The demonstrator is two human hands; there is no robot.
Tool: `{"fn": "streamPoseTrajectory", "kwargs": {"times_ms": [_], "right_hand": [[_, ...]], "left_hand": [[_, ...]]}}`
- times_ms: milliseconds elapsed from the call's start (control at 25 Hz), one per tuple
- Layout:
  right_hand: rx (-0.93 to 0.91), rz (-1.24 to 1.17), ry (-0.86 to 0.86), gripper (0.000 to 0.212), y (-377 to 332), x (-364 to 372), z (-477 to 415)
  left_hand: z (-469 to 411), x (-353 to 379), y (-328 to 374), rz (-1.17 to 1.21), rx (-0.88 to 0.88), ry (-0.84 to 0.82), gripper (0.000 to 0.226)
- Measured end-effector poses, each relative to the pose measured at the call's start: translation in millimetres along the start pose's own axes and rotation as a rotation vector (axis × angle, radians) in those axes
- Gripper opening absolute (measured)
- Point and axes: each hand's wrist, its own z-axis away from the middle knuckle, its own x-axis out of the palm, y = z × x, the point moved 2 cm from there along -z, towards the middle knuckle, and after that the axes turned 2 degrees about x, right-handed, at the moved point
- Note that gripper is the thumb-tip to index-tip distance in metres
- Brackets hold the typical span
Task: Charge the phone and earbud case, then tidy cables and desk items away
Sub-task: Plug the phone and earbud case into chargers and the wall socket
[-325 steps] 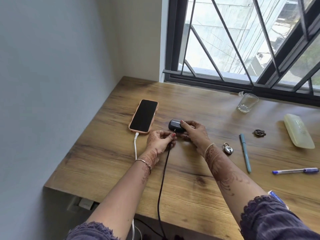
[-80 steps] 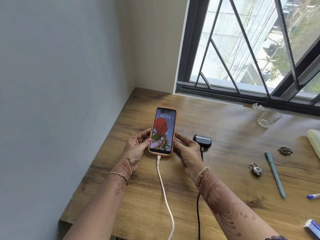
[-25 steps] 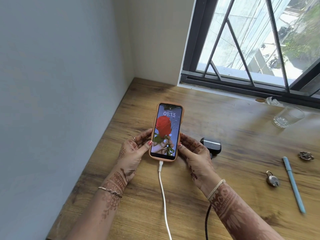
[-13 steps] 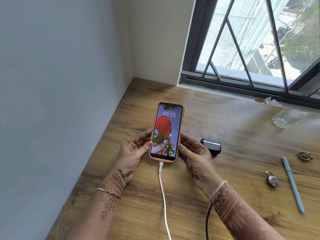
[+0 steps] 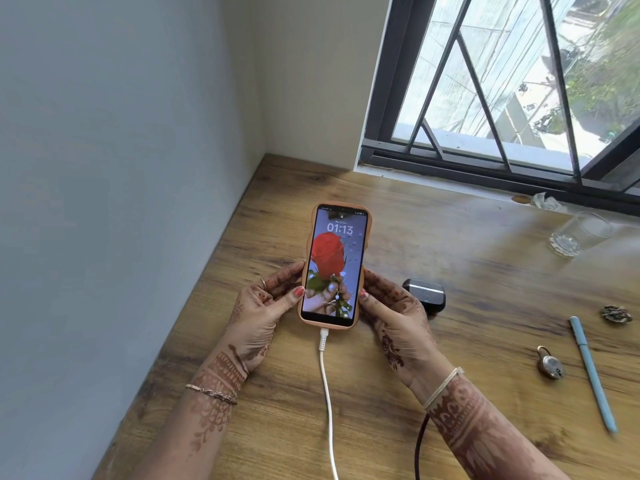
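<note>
The phone (image 5: pixel 334 265) in an orange case is tilted up off the desk, its screen lit with a red rose and 01:13. My left hand (image 5: pixel 265 313) grips its left edge and my right hand (image 5: pixel 394 317) grips its right edge, thumbs on the sides. A white cable (image 5: pixel 327 403) is plugged into the phone's bottom and runs toward the desk's front edge. The black earbud case (image 5: pixel 427 297) lies on the desk just right of my right hand. A black cable (image 5: pixel 419 445) shows below my right wrist; its plug end is hidden.
On the wooden desk (image 5: pixel 485 271) to the right lie a small padlock (image 5: pixel 550 365), a light blue pen (image 5: pixel 592 372) and a small brown ornament (image 5: pixel 616 313). An empty glass (image 5: pixel 578 233) stands near the window. A grey wall borders the desk's left side.
Thirteen seconds ago both hands were at the earbud case and the phone lay dark. Since then they have taken up the lit phone; over the last second it has barely moved.
</note>
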Motion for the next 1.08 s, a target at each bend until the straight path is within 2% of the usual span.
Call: {"fn": "streamPoseTrajectory", "kwargs": {"times_ms": [80,280,560,760,1080], "right_hand": [[0.000,-0.006,-0.006,0.047,0.2,-0.8,-0.5],[0.006,-0.035,-0.003,0.046,0.9,-3.0,-2.9],[0.026,-0.041,0.016,0.047,-0.2,-3.5,-3.4],[0.025,-0.038,0.018,0.036,-0.2,-3.0,-2.6],[0.023,-0.033,0.019,0.035,-1.3,-2.4,-1.2]], "left_hand": [[-0.8,-1.4,-0.4,0.011,-0.010,-0.026,0.057],[-2.6,-2.2,-1.6,0.018,-0.033,-0.033,0.064],[-3.5,-3.4,-2.7,0.019,-0.048,-0.035,0.067],[-3.0,-2.4,-1.5,0.027,-0.048,-0.034,0.067],[-2.5,-2.2,-1.1,0.032,-0.042,-0.030,0.058]]}}
